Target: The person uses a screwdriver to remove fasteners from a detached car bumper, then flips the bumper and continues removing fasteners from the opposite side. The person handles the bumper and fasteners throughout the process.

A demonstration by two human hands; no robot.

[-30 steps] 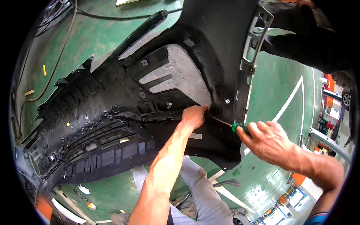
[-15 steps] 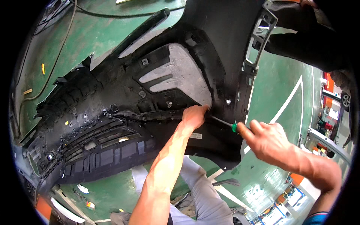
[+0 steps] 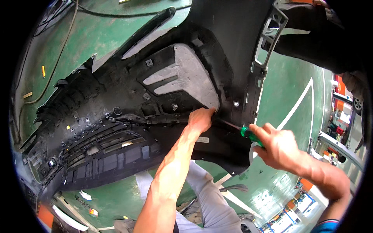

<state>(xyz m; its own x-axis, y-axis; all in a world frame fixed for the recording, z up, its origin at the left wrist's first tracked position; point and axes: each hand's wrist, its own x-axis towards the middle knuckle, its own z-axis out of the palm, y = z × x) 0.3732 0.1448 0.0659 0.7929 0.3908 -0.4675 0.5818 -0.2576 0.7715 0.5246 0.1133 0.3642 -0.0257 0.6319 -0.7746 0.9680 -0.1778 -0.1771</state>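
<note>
In the middle of the view, over the green floor (image 3: 287, 87), a big black bumper (image 3: 213, 21) shows its inner side; what props it up can't be seen. A pale grey, fork-shaped patch (image 3: 196, 75) sits in its centre, a grille (image 3: 110, 151) lower left. R hand (image 3: 276, 146) is closed round the green handle of a screwdriver (image 3: 245, 133), shaft aimed left at the patch's lower corner. L hand (image 3: 201, 119) is at that corner, touching the bumper, fingers mostly turned away; can't tell if they pinch anything. Tip ends just beside L hand, contact w/ bumper unclear.

Progress, as judged: work's under way, not done. Screwdriver's already at the spot and gripped, L hand's in place, grille's on the bumper. The spot itself is left, b/c both hands are busy there; how many fixings are done or left elsewhere can't be told at this size. White label (image 3: 203, 139) is on the bumper, nr L wrist
</note>
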